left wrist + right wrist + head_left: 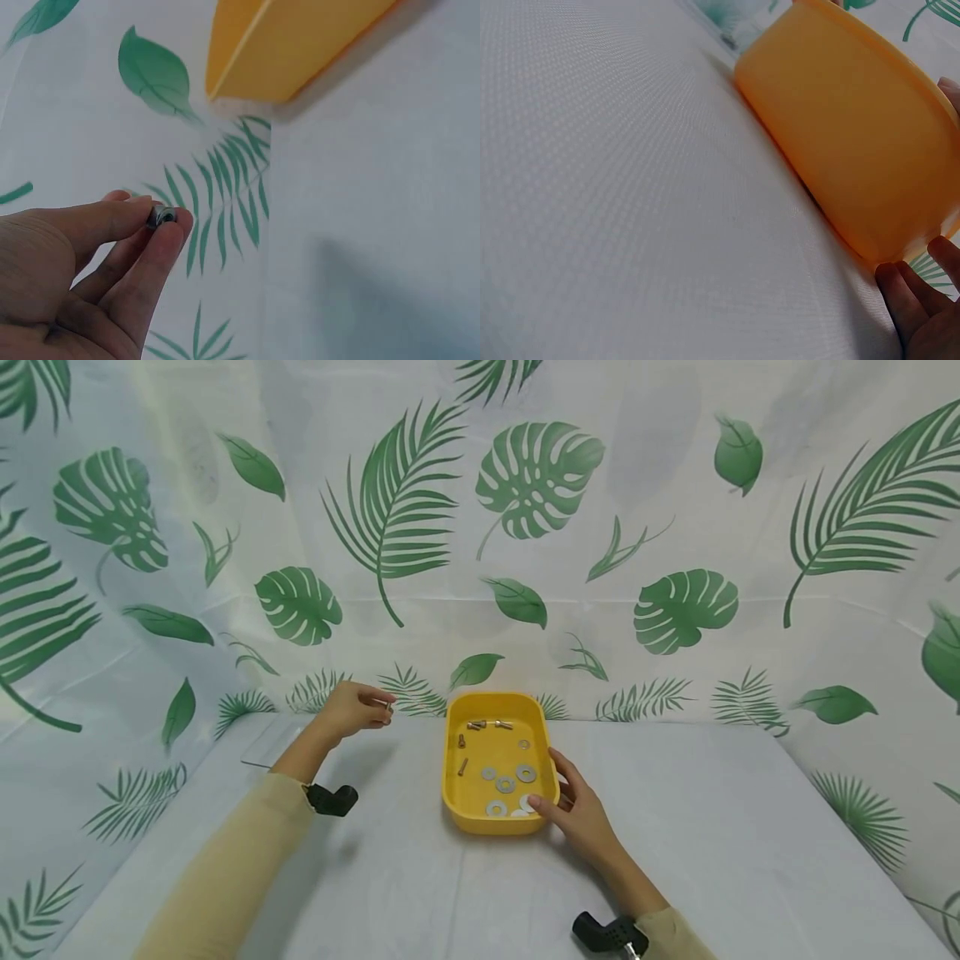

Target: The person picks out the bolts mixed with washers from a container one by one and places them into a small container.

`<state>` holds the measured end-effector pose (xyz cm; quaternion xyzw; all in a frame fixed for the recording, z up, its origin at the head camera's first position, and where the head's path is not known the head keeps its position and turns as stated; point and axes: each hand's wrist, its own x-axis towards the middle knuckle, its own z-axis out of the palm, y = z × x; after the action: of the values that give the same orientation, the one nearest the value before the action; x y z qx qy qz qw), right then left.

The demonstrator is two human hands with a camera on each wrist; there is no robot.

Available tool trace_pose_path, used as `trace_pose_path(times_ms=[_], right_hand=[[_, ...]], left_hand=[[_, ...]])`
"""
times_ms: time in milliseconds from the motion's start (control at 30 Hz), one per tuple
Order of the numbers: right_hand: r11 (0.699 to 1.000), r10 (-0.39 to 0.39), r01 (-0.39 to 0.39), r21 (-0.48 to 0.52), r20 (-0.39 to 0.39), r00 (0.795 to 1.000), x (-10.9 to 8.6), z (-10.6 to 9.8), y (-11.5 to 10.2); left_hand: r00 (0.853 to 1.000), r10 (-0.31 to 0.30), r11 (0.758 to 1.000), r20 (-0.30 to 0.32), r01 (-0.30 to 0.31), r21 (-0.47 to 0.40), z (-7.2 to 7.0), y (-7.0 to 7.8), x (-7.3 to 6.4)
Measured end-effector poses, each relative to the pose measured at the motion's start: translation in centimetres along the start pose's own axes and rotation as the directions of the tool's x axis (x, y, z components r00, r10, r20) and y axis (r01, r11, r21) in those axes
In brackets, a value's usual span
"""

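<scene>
In the head view my left hand [354, 710] is raised to the left of a yellow plastic tray [480, 825]. Thumb and fingers pinch a small metal screw [163, 217], its socket end showing in the left wrist view; the fingers hide the rest of it. My right hand [583, 820] grips the tray's right side near the front corner, thumb over the rim and fingers along the outer wall. Inside the tray, several screws [503, 725] lie toward the back and left. Several flat grey washers [505, 785] and white washers [527, 804] lie toward the front right.
A white cloth covers the table [705, 827] under the tray. Behind it hangs a white curtain [442, 652] printed with green leaves. A thin dark line [256, 764] shows on the table behind the left forearm. Each wrist carries a black camera mount [332, 800].
</scene>
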<state>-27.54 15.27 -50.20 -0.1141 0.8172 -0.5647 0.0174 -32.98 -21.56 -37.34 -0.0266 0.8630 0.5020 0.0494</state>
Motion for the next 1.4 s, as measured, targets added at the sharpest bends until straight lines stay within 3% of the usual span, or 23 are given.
trace_pose_path(times_ms=[367,1133,1400], right_hand=[[1.0,-0.009,0.009,-0.005,0.003,1.0,0.0,-0.2,0.2],[1.0,-0.007,0.007,-0.003,0.004,1.0,-0.1,-0.1,0.2],[1.0,-0.018,0.018,-0.008,0.008,1.0,-0.1,-0.1,0.1]], left_hand=[[0.995,-0.069,0.994,-0.077,0.075,0.085,-2.5,-1.8,0.2],[0.985,-0.083,0.978,-0.148,0.109,0.179,-6.5,-5.5,0.5],[0.982,-0.095,0.971,-0.162,0.127,0.204,-7.2,-6.8,0.5]])
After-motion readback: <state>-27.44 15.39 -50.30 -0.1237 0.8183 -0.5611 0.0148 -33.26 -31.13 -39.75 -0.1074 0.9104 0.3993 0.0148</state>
